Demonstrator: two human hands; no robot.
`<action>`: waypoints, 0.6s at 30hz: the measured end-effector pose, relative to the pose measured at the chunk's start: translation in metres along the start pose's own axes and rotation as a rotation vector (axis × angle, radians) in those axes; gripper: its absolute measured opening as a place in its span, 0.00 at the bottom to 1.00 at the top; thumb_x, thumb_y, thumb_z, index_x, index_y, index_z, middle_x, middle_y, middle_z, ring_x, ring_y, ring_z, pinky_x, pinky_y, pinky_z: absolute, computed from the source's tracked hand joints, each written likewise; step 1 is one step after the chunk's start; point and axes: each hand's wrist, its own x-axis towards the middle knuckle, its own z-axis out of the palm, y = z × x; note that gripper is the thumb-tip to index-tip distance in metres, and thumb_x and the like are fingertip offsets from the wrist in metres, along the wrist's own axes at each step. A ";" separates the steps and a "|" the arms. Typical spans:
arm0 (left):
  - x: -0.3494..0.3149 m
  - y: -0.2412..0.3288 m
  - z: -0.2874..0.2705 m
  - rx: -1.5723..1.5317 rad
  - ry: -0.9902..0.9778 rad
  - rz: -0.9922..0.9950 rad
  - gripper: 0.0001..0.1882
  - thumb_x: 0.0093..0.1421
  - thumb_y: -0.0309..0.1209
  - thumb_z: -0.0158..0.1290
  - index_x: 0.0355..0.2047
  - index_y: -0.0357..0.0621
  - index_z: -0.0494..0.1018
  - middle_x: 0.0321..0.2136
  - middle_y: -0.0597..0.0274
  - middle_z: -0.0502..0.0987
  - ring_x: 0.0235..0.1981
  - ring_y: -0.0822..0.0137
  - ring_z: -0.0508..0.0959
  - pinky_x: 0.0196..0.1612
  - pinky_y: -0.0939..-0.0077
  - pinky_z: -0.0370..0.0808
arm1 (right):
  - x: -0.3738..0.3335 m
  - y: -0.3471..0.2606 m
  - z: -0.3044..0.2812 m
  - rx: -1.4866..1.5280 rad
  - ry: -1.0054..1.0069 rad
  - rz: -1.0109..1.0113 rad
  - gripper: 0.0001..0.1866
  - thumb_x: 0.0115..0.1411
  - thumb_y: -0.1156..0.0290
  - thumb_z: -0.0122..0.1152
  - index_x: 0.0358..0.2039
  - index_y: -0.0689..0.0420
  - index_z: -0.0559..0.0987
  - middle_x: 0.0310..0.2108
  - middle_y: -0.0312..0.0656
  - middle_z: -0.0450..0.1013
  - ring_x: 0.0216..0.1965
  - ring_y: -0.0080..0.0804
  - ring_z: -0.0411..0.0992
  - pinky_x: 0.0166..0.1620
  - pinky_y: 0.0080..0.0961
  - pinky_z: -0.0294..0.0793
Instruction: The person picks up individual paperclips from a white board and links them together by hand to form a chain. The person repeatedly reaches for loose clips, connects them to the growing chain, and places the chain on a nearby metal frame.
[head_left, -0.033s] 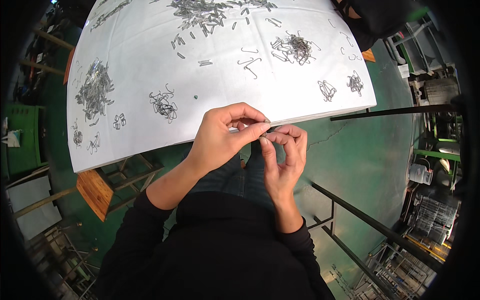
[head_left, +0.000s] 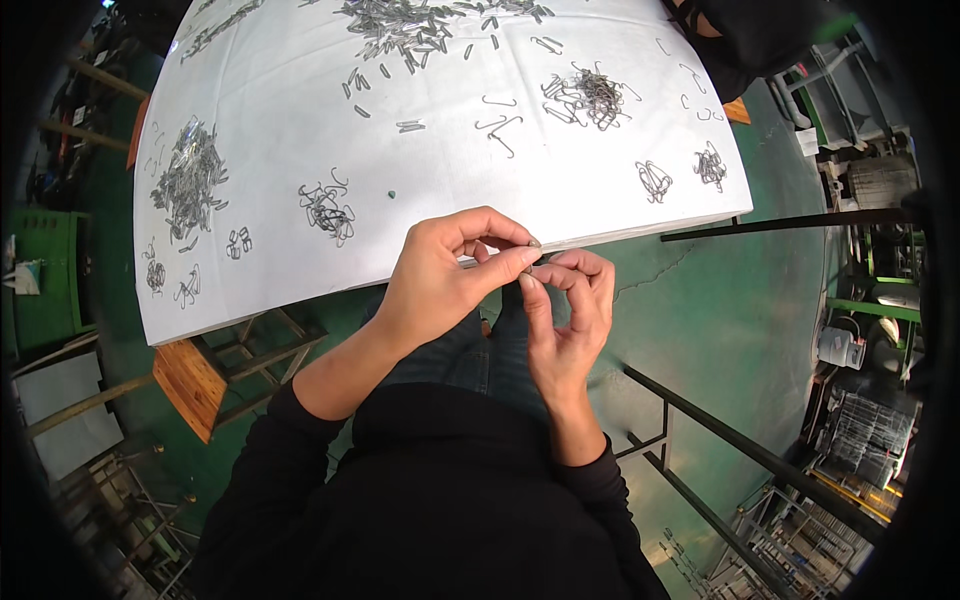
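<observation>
At the table's near edge my left hand [head_left: 437,275] is closed, its thumb and index finger pinched together at the tips. A small dark bit shows at those tips, but the fingers hide most of it. My right hand [head_left: 570,325] meets it from the right, thumb and fingers drawn together around the same spot. What it pinches, if anything, is too small to name. Beyond the hands, a pile of bent wire hooks [head_left: 328,212] lies on the white-covered table [head_left: 430,165]. Some loose wire hooks [head_left: 500,128] are farther back.
Metal clips are heaped at left [head_left: 190,180] and at the far middle [head_left: 400,30]. Another tangle of hooks [head_left: 600,97] lies at right, with two smaller clusters near the right corner. A wooden stool [head_left: 188,385] stands below the left edge. Dark metal bars [head_left: 740,430] cross the right side.
</observation>
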 end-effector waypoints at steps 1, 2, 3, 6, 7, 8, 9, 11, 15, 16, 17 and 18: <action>0.000 -0.002 0.001 0.019 0.013 0.082 0.05 0.55 0.24 0.60 0.32 0.37 0.79 0.33 0.62 0.80 0.32 0.76 0.77 0.33 0.83 0.70 | 0.000 0.001 0.001 -0.015 0.003 -0.005 0.07 0.52 0.77 0.68 0.31 0.60 0.79 0.36 0.44 0.68 0.38 0.36 0.69 0.38 0.28 0.70; -0.001 -0.004 0.001 0.047 0.029 0.153 0.05 0.55 0.24 0.60 0.33 0.39 0.79 0.35 0.62 0.80 0.33 0.76 0.77 0.33 0.82 0.71 | 0.000 0.001 0.003 -0.028 0.018 -0.006 0.07 0.51 0.77 0.68 0.31 0.60 0.79 0.35 0.44 0.68 0.38 0.36 0.69 0.38 0.29 0.70; -0.001 -0.006 0.001 0.077 0.046 0.214 0.05 0.55 0.24 0.60 0.33 0.40 0.79 0.36 0.62 0.79 0.34 0.75 0.77 0.34 0.82 0.71 | -0.001 0.001 0.003 -0.034 -0.005 -0.010 0.07 0.51 0.77 0.68 0.31 0.60 0.78 0.36 0.44 0.69 0.38 0.37 0.69 0.39 0.28 0.70; -0.004 -0.010 0.000 0.168 0.072 0.281 0.05 0.53 0.24 0.61 0.32 0.42 0.80 0.40 0.62 0.77 0.37 0.73 0.76 0.35 0.80 0.71 | 0.003 0.006 -0.001 -0.006 -0.085 -0.001 0.08 0.52 0.77 0.68 0.32 0.60 0.78 0.37 0.44 0.69 0.39 0.36 0.69 0.39 0.28 0.70; -0.005 -0.011 0.000 0.162 0.075 0.279 0.05 0.53 0.22 0.61 0.32 0.41 0.79 0.40 0.61 0.76 0.37 0.73 0.76 0.37 0.80 0.71 | 0.007 0.010 -0.007 0.032 -0.139 0.012 0.08 0.52 0.76 0.67 0.33 0.60 0.78 0.37 0.44 0.70 0.40 0.36 0.69 0.39 0.27 0.70; -0.008 -0.010 -0.001 0.155 0.077 0.275 0.05 0.53 0.21 0.61 0.32 0.39 0.79 0.40 0.60 0.75 0.38 0.73 0.75 0.40 0.80 0.71 | 0.013 0.014 -0.013 0.070 -0.193 0.026 0.08 0.53 0.76 0.67 0.33 0.60 0.78 0.38 0.43 0.70 0.41 0.36 0.70 0.39 0.26 0.69; -0.006 -0.011 -0.002 0.155 0.084 0.287 0.06 0.53 0.20 0.61 0.32 0.38 0.79 0.40 0.59 0.74 0.38 0.73 0.75 0.42 0.80 0.71 | 0.027 0.025 -0.014 0.107 -0.199 0.040 0.07 0.55 0.74 0.66 0.34 0.59 0.78 0.36 0.42 0.72 0.38 0.33 0.71 0.37 0.25 0.69; -0.009 -0.009 -0.005 0.161 0.089 0.280 0.06 0.52 0.20 0.61 0.32 0.39 0.79 0.39 0.60 0.75 0.38 0.72 0.75 0.43 0.79 0.72 | 0.054 0.044 -0.011 0.069 -0.269 0.133 0.06 0.56 0.73 0.64 0.34 0.59 0.78 0.33 0.41 0.73 0.33 0.32 0.72 0.34 0.24 0.69; -0.014 -0.009 -0.004 0.165 0.087 0.307 0.06 0.53 0.20 0.61 0.31 0.40 0.79 0.37 0.61 0.76 0.35 0.72 0.77 0.41 0.79 0.73 | 0.130 0.093 0.043 -0.127 -0.452 -0.185 0.03 0.56 0.74 0.63 0.31 0.57 0.79 0.32 0.39 0.75 0.29 0.37 0.74 0.32 0.30 0.71; -0.016 -0.009 -0.002 0.166 0.088 0.305 0.06 0.52 0.20 0.61 0.31 0.40 0.79 0.36 0.61 0.76 0.35 0.72 0.77 0.40 0.79 0.73 | 0.147 0.102 0.060 -0.220 -0.498 -0.217 0.03 0.55 0.75 0.63 0.31 0.57 0.79 0.31 0.40 0.75 0.30 0.37 0.74 0.32 0.30 0.71; -0.018 -0.009 -0.001 0.174 0.092 0.310 0.06 0.52 0.20 0.62 0.31 0.40 0.79 0.36 0.60 0.76 0.34 0.72 0.77 0.39 0.79 0.74 | 0.163 0.109 0.077 -0.289 -0.534 -0.287 0.04 0.54 0.76 0.64 0.32 0.57 0.80 0.30 0.41 0.74 0.31 0.37 0.74 0.32 0.29 0.72; -0.020 -0.010 0.001 0.184 0.104 0.352 0.06 0.53 0.20 0.62 0.31 0.40 0.78 0.36 0.60 0.76 0.32 0.72 0.78 0.35 0.79 0.75 | 0.177 0.115 0.090 -0.381 -0.606 -0.291 0.04 0.54 0.73 0.64 0.31 0.55 0.79 0.33 0.39 0.75 0.34 0.40 0.75 0.35 0.33 0.73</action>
